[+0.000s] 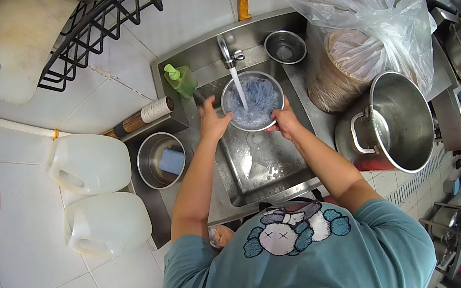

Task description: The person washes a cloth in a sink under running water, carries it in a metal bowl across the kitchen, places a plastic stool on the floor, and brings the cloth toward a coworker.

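Observation:
Water runs from the faucet (225,51) into a round metal bowl (226,104) over the sink (258,167). A blue cloth-like thing (258,92) lies in the water inside the bowl. My right hand (284,119) grips the bowl's lower right rim, thumb on top. My left hand (213,121) is beside the bowl's left side, fingers apart, its thumb near the rim and nothing in it.
Green soap bottle (182,82) and metal pot (146,156) with a blue sponge (172,161) stand left. A small bowl (285,46), bagged container (343,61) and large pot (399,118) are right. White jugs (93,164) stand far left; a black rack (144,2) hangs above.

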Tool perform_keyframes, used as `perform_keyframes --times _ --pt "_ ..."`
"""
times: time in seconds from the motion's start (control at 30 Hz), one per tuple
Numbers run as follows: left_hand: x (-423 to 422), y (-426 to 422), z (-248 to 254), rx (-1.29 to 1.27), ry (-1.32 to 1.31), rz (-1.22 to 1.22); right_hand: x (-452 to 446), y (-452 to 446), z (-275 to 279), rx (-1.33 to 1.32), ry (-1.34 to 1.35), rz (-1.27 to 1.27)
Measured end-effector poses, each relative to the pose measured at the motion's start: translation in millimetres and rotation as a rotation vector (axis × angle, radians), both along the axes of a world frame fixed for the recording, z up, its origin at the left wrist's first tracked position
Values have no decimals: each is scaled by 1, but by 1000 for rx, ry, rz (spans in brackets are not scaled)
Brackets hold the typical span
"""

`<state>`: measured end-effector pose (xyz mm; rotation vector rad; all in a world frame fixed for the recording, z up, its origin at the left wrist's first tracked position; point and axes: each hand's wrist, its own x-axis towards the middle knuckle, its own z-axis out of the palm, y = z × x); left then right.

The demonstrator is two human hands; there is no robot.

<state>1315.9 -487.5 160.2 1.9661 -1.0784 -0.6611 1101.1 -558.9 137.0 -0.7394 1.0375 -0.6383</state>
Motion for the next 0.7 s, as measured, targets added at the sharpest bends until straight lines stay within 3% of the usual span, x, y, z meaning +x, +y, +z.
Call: perform_keyframes --times 0.03,0.07,0.1,0.17,0.3,0.33,0.37,0.43,0.5,0.57,0.6,0.67,0.7 --pt "1 6 -11 235 530 137 -5 -1 1 -27 -6 36" --pt "-4 16 -3 215 944 159 -7 -4 0 -44 12 70" --pt "-7 22 -13 215 947 162 -11 -7 -1 -44 14 74" --pt "-19 29 -35 253 1277 12 -15 -12 4 -8 20 262" --pt "-32 44 -48 189 1337 62 -13 -27 28 22 207 443" --pt "-32 46 -50 177 1377 91 -4 -32 15 -225 409 355" --pt "-33 49 -52 168 1417 120 6 -41 2 -226 408 360" --pt "-38 51 -52 144 1354 168 25 -65 -15 -1101 734 1" --pt "-38 50 -60 167 1284 228 63 -62 26 -728 263 29" --pt "-39 52 -63 177 1278 255 98 -64 39 -25 -277 198" --pt "-41 53 -64 172 1249 246 114 -63 40 -28 -277 196" --pt "-43 55 -65 164 1216 230 140 -67 34 395 -225 243" --pt "-45 56 -66 158 1212 233 141 -73 26 392 -228 241"
